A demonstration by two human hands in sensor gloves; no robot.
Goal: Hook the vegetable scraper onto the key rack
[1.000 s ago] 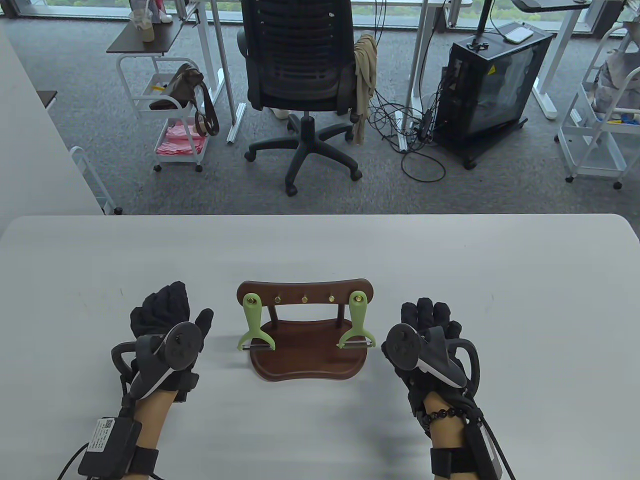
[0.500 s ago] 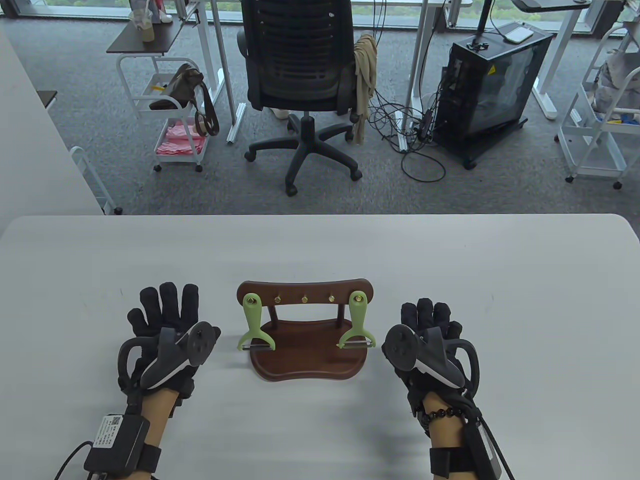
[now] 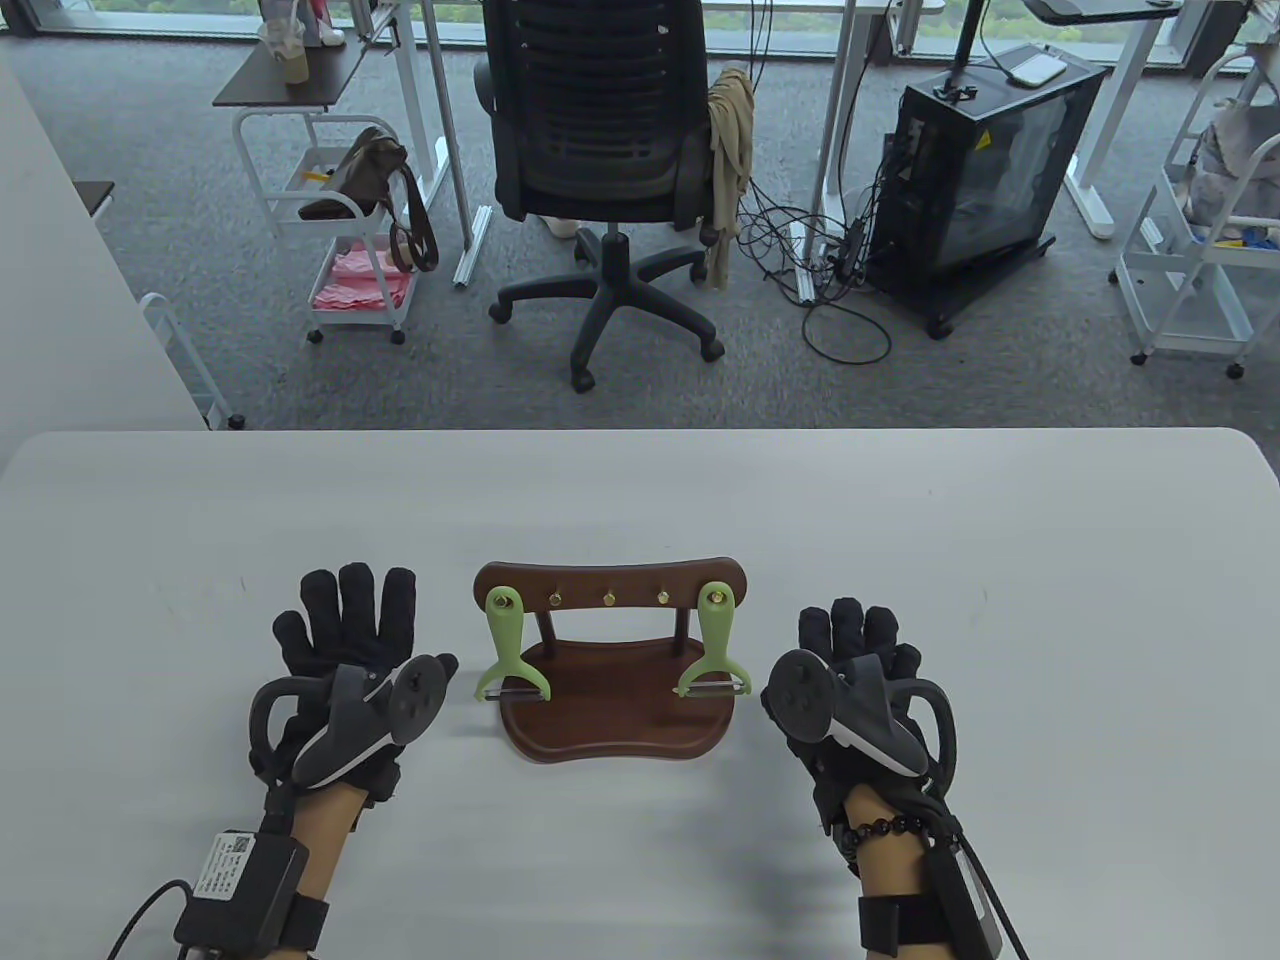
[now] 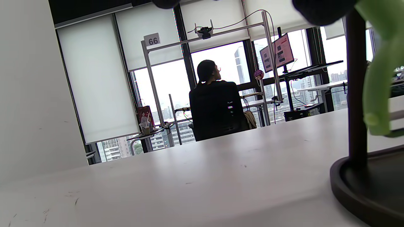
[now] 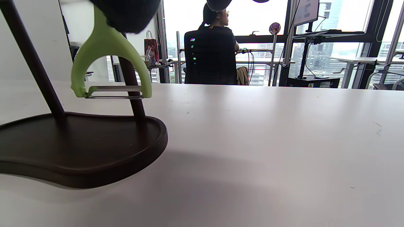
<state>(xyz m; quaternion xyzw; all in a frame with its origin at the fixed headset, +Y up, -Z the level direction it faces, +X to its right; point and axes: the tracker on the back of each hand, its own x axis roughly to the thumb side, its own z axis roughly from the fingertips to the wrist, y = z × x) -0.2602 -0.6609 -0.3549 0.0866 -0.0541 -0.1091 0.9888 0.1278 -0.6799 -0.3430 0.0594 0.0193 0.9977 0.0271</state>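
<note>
On key rack [image 3: 610, 578], two scrapers [image 3: 512, 648].

A white bench [image 3: 640, 480] is seen in an office with grey carpet [image 3: 200, 330]. Behind it a black mesh office chair [image 3: 600, 150] is placed between white desk legs. A white trolley [image 3: 340, 250] is parked at left, a black computer case [image 3: 985, 170] at right. Daylight is admitted through tall windows [image 5: 262, 41].
</note>
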